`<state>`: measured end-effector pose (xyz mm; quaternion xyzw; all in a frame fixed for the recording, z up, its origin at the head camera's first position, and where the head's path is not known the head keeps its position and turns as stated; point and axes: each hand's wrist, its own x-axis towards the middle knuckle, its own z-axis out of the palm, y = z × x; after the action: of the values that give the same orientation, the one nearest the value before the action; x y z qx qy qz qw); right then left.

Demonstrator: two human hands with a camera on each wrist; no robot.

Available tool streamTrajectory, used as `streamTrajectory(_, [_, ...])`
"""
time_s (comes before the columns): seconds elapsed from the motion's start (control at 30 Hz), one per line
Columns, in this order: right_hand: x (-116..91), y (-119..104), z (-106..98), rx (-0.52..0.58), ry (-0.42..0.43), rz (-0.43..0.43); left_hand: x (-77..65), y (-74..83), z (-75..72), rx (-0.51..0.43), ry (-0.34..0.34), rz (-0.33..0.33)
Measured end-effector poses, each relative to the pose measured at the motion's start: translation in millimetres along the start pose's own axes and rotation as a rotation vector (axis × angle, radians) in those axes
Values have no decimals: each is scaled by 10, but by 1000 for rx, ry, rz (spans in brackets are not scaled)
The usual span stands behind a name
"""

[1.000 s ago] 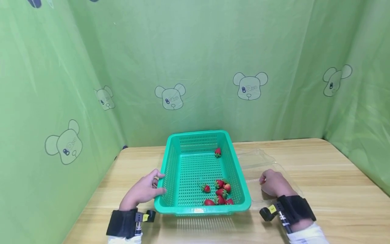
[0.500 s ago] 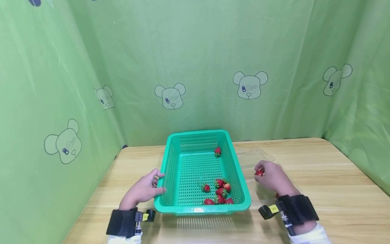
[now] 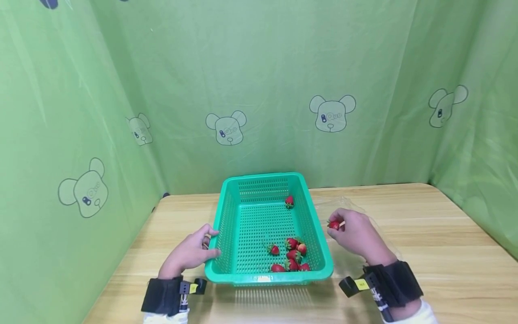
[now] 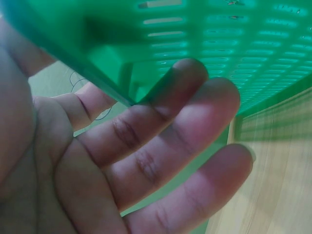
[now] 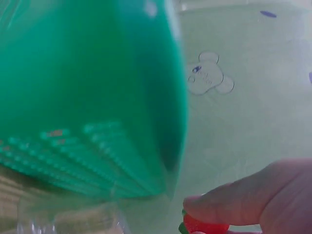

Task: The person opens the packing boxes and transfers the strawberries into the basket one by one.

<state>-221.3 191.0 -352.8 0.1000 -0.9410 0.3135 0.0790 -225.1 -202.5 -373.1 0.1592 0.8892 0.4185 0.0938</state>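
A green plastic basket (image 3: pixel 259 220) stands on the table, with several strawberries (image 3: pixel 294 256) clustered near its front right corner and another strawberry (image 3: pixel 289 201) at the back right. My left hand (image 3: pixel 189 254) grips the basket's left rim, thumb and index finger over the edge; in the left wrist view the other fingers (image 4: pixel 209 112) lie against the outer side. Just right of the basket, my right hand (image 3: pixel 358 234) pinches a red strawberry (image 3: pixel 333 225) between thumb and fingers. The right wrist view shows that strawberry (image 5: pixel 207 227) partly behind the thumb, green leaves pointing outward.
A clear plastic container (image 3: pixel 329 207) lies on the table right of the basket, partly hidden by my right hand. Green curtains (image 3: pixel 267 90) with bear drawings close off the back and sides of the wooden table (image 3: pixel 437 234).
My right hand has come up from the clear container with a strawberry and moved left toward the basket's right rim. The left hand and the basket have stayed put.
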Motion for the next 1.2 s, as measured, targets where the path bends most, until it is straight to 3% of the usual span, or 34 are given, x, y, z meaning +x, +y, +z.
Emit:
streamTrajectory(0.47, [-39, -224, 51, 27, 34, -80, 7, -11, -1, -9, -4, 2])
streamTrajectory(0.73, [-68, -281, 84, 128, -55, -103, 15, -32, 9, -10, -3, 5])
streamTrajectory(0.87, [-66, -155, -32, 104, -22, -71, 19, -49, 19, -11, -2, 6])
streamTrajectory(1.03, [-65, 193, -260, 1, 16, -2, 19, -41, 14, 0, -2, 0])
streamTrajectory(1.2, [-84, 519, -390, -73, -84, 65, 4, -24, 17, 12, 4, 0])
